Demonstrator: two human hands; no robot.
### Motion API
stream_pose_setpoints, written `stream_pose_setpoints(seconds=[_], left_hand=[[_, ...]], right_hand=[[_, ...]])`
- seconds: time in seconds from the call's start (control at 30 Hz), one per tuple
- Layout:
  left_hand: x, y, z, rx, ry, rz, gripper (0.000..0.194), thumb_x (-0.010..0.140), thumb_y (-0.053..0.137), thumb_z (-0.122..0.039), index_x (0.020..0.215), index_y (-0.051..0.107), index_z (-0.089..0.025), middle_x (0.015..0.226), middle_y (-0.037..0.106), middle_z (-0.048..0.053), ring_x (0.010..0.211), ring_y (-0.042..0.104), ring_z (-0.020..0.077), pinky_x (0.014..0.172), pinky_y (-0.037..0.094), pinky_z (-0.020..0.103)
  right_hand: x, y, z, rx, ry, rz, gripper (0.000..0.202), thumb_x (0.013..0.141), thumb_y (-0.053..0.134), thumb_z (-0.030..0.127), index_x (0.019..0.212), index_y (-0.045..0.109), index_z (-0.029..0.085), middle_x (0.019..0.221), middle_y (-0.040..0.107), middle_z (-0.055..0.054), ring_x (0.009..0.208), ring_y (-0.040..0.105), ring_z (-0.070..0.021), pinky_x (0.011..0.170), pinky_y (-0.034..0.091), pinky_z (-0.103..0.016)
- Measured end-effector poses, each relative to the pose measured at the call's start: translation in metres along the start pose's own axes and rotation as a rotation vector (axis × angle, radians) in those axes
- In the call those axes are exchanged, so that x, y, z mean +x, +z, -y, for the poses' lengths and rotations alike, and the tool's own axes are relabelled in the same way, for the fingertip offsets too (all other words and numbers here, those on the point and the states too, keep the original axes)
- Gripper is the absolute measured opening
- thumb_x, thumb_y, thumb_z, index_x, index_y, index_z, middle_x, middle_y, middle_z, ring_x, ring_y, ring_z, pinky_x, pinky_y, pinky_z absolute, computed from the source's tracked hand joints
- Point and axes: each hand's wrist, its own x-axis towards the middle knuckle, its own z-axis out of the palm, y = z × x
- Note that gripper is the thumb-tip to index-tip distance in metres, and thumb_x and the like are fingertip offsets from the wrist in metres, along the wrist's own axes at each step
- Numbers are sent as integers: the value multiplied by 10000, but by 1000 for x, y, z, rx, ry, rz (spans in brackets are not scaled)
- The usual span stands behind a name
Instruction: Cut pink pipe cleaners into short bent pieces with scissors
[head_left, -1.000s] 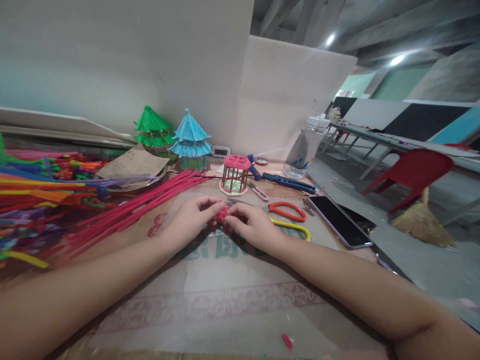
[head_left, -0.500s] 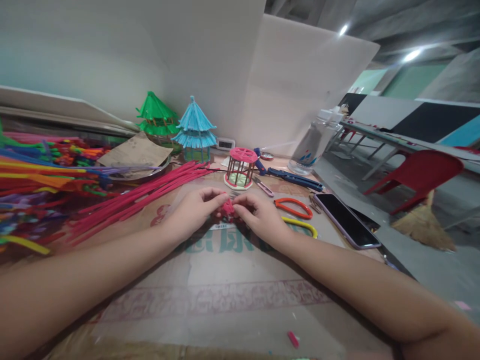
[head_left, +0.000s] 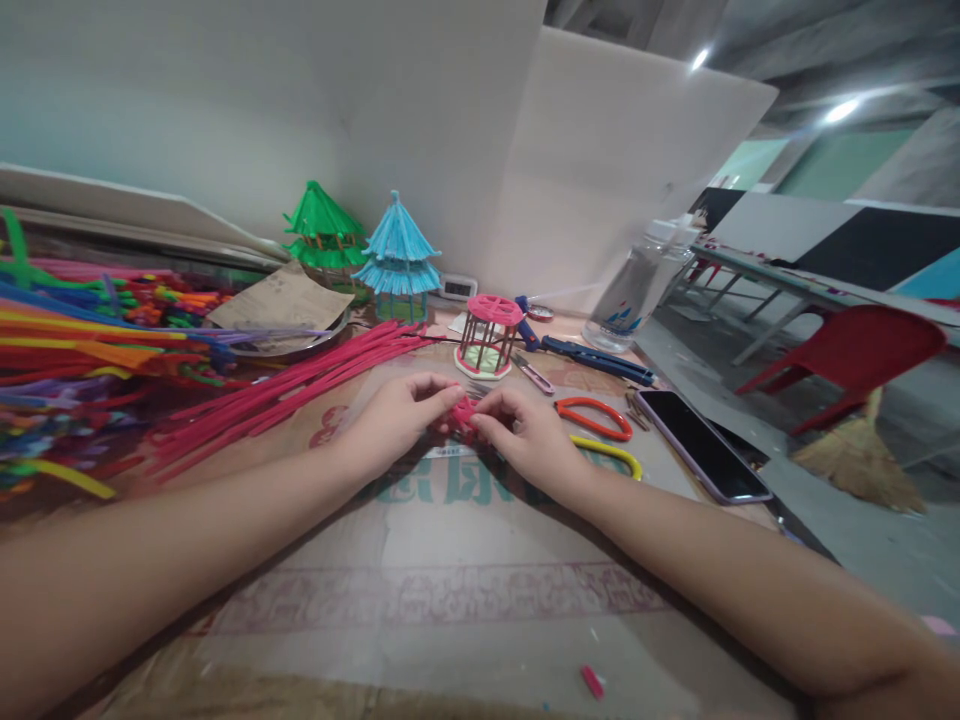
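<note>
Between my two hands, low over the table, is a small red pipe-cleaner piece [head_left: 463, 418] with spoke-like strips; the fingers hide part of it. My left hand [head_left: 409, 415] pinches its left side between thumb and fingertips. From the other side my right hand [head_left: 525, 430] grips it the same way. Just behind them stands a little pavilion frame [head_left: 489, 338] with a red ring on top, brown posts and a pale green base. Long red pipe cleaners [head_left: 292, 395] lie in a bundle left of my left hand. Scissors with orange and yellow handles [head_left: 600, 418] lie beside my right hand.
Green [head_left: 324, 235] and blue [head_left: 397, 260] pipe-cleaner pavilions stand at the back. Colourful pipe cleaners [head_left: 90, 340] pile up on the left. A phone [head_left: 701, 445], dark blue pliers-like tool [head_left: 596, 360] and clear bottle [head_left: 637, 285] are on the right. A red scrap [head_left: 592, 682] lies in front.
The whole view has shifted slightly, so things appear a little further right. Both hands keep hold of the red piece, which shows its spokes more plainly now.
</note>
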Motion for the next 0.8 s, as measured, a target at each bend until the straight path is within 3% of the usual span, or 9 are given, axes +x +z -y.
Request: stream_pose_setpoints(seconds=[0.27,0.47,0.67,0.8], left_hand=[[-3,3,-6,20,-4,10,249,821,655,-412,798,650,-164,625,595,-14,541,525,111,508,386,224],[-2,1,-1,86,20,85,255,816,654,-418,840,669,-165,690,631,-3,571,543,112,537,413,222],[-3,1,-2,106,31,96,256,834,637,-407,877,671,-157,716,641,-6,594,554,103,559,429,209],[-3,2,-2,78,25,87,243,820,654,-384,898,669,-154,725,646,-2,592,556,104,556,435,210]], right_hand=[[-1,-2,2,-76,0,18,102,849,594,250,762,604,197,674,652,10,583,553,-121,552,415,-236],[-2,-2,1,-100,3,58,163,871,568,313,782,617,186,669,644,5,578,542,-120,544,402,-230],[0,-2,0,-115,-26,80,164,885,551,270,917,681,176,800,705,-15,684,600,-131,630,437,-234],[0,-2,2,-119,-29,84,176,899,522,250,864,677,174,755,692,-1,655,588,-116,617,429,-219]])
